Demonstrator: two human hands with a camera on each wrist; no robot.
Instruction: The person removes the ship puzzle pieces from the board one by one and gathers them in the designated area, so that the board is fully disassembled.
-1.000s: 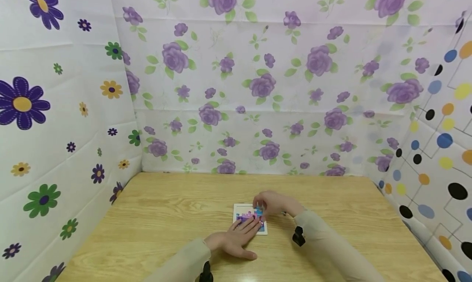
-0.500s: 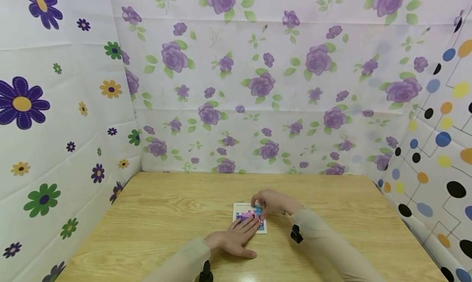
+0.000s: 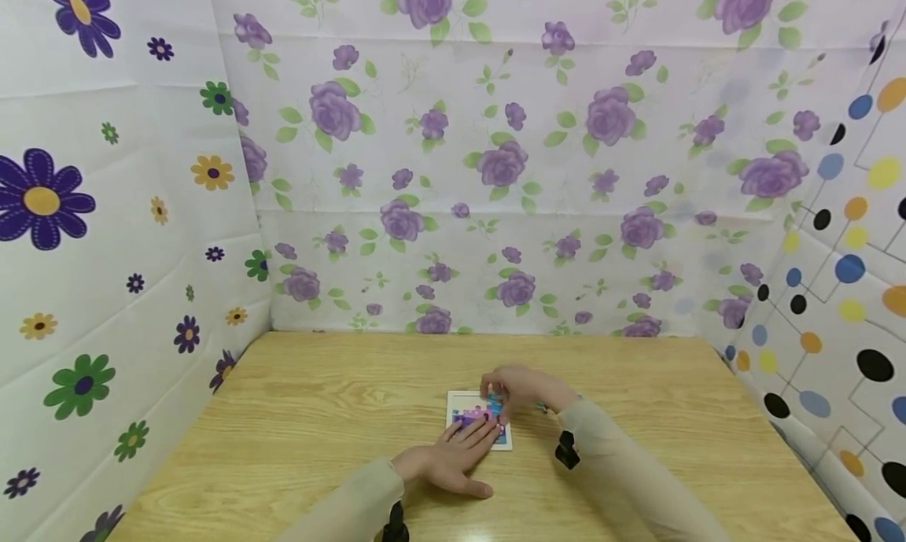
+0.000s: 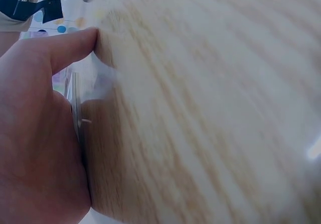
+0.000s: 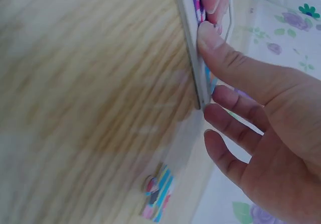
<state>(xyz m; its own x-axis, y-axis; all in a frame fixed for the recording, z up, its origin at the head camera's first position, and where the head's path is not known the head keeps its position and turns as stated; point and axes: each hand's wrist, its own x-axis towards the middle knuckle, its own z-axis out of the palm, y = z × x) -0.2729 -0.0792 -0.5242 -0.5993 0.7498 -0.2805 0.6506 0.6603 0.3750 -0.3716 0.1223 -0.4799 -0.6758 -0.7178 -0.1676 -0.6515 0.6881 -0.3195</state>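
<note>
A small jigsaw puzzle in a white tray lies on the table, with pink, purple and blue pieces showing. My left hand rests flat across its lower part, fingers straight and thumb spread onto the wood. Over the upper right corner my right hand bends, its thumb at the right rim and its curled fingers around the top corner beside blue pieces. The right wrist view shows the thumb against the tray edge, close to the left fingertips. Whatever lies under the left palm is hidden.
A loose striped jigsaw piece lies on the wooden table near the right hand; small loose pieces also show by the right wrist in the head view. Patterned cloth walls stand behind and at both sides.
My right hand has shifted very slightly left at the puzzle's corner, and more of the loose pieces shows beside its wrist. The left hand stays in place.
</note>
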